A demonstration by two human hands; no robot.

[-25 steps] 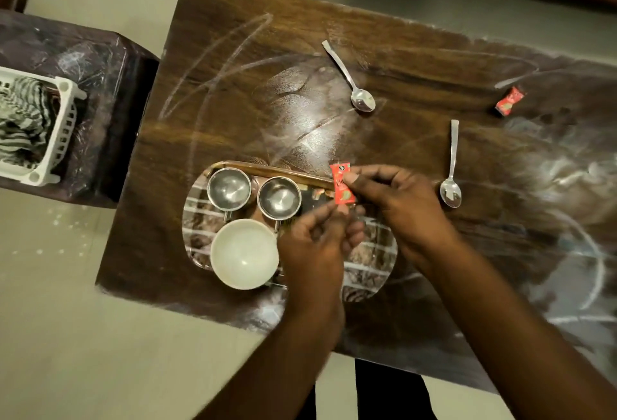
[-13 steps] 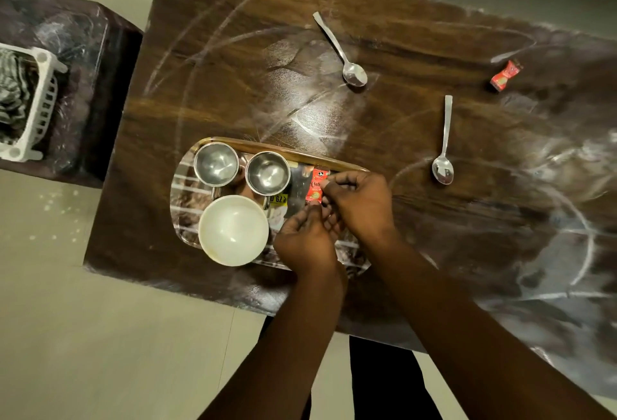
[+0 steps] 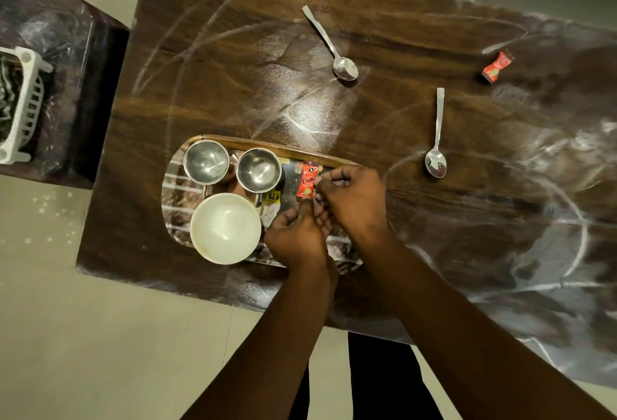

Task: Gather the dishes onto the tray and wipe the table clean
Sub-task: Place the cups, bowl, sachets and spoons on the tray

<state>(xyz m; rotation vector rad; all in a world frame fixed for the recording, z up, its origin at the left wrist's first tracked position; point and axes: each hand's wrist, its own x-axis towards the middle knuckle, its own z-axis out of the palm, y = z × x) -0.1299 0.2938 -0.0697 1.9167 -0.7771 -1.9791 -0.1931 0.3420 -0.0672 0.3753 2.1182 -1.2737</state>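
An oval tray (image 3: 173, 199) sits near the front left of the dark wooden table (image 3: 233, 69). On it stand two steel cups (image 3: 206, 161) (image 3: 258, 169) and a white bowl (image 3: 225, 227). A small red sachet (image 3: 307, 181) is over the tray's right part, pinched between my left hand (image 3: 297, 239) at its lower end and my right hand (image 3: 354, 199) at its right edge. Two steel spoons lie on the table, one far centre (image 3: 334, 49) and one to the right (image 3: 436, 139). A second red sachet (image 3: 496, 66) lies far right.
White powdery smears cover the tabletop, thickest at the right (image 3: 551, 186). A low dark side table (image 3: 60, 86) to the left carries a white plastic basket (image 3: 23, 102) with striped cloth in it. Pale floor lies in front.
Both hands with the red sachet have come down from above the tray's far rim onto the tray's right part. The camera view has shifted slightly.
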